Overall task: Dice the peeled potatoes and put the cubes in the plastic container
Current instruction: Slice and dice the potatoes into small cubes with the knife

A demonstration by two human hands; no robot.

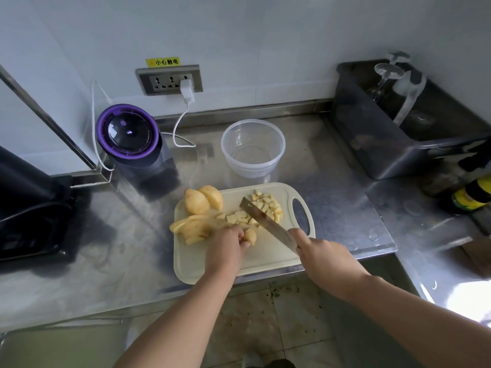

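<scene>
Meanwhile, left hand (225, 244) fingers (240, 236) curl onto a potato piece (250, 235); right hand (322, 254) fingers wrap the knife (265, 221).

on the steel counter (332, 181) a pale board (265, 258) lies with its handle hole to the right. the left hand (225, 248) curls over a potato piece (250, 235) near the board's middle. the right hand (321, 253) grips a knife (265, 221), its blade slanting up-left against a heap of cubes (268, 205). slices (191, 229) and two potato halves (203, 200) sit along the board's left edge. behind it stands a clear container (253, 147), a purple-lidded blender (130, 134) to its left.
</scene>
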